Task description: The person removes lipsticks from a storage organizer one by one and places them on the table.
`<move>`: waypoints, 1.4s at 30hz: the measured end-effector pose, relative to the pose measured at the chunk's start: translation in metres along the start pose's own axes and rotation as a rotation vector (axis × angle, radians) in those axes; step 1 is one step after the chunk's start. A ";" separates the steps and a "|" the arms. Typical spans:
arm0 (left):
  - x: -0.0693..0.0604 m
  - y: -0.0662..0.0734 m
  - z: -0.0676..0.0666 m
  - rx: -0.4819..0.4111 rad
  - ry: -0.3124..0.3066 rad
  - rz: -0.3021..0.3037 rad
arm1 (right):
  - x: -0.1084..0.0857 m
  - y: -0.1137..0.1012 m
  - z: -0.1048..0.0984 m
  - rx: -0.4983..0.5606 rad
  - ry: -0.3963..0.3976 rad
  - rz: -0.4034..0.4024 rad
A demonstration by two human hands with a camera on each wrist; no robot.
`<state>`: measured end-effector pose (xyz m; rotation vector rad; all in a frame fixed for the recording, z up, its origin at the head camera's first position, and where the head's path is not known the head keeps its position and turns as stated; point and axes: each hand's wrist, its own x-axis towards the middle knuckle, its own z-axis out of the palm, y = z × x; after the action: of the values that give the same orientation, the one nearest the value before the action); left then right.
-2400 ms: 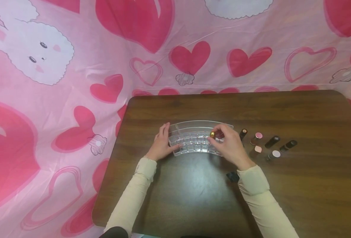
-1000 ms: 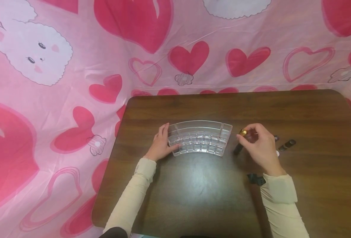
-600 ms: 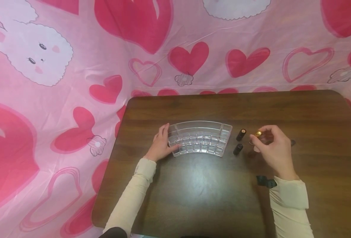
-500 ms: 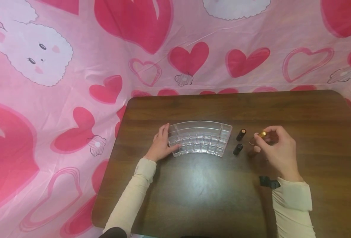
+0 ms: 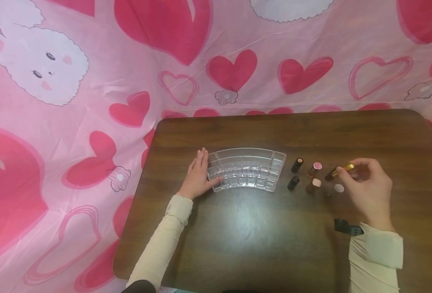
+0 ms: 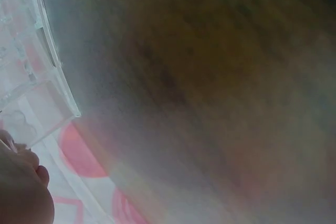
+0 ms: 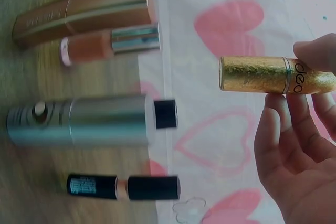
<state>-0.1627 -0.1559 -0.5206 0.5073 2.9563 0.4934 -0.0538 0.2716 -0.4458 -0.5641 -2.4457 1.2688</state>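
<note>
My right hand (image 5: 371,193) holds a gold lipstick tube (image 5: 349,167) above the right part of the table. In the right wrist view the thumb and fingers pinch one end of that gold tube (image 7: 254,74), its other end sticking out free. At the left end of a curved clear plastic organizer (image 5: 245,152) lies my left hand (image 5: 197,177), fingers extended along the side and thumb over the front tier. The left wrist view catches only a corner of the organizer (image 6: 67,93) and part of the hand (image 6: 23,192). No cosmetics show in its compartments.
Upright cosmetic tubes stand right of the organizer: two black ones (image 5: 297,165), a pink-topped one (image 5: 315,169), a peach-topped one (image 5: 314,186) and a silver one (image 7: 110,121). A slim black tube (image 7: 155,187) stands beyond. A heart-print cloth (image 5: 234,73) hangs behind the table.
My right hand has carried the gold lipstick from over the organizer rightward, past the standing tubes. Tubes it had covered now show. The left hand has stayed at the organizer.
</note>
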 end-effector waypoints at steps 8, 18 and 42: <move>-0.001 0.004 -0.003 0.080 0.009 0.003 | 0.000 0.010 -0.011 -0.009 0.063 0.044; -0.001 0.004 -0.002 0.100 0.018 0.005 | -0.001 0.023 -0.020 -0.015 0.071 0.062; -0.002 0.004 -0.002 0.047 0.012 -0.006 | -0.005 0.048 -0.028 -0.139 -0.033 0.088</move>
<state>-0.1594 -0.1534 -0.5171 0.5016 2.9861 0.4292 -0.0274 0.3146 -0.4706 -0.7000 -2.5766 1.1555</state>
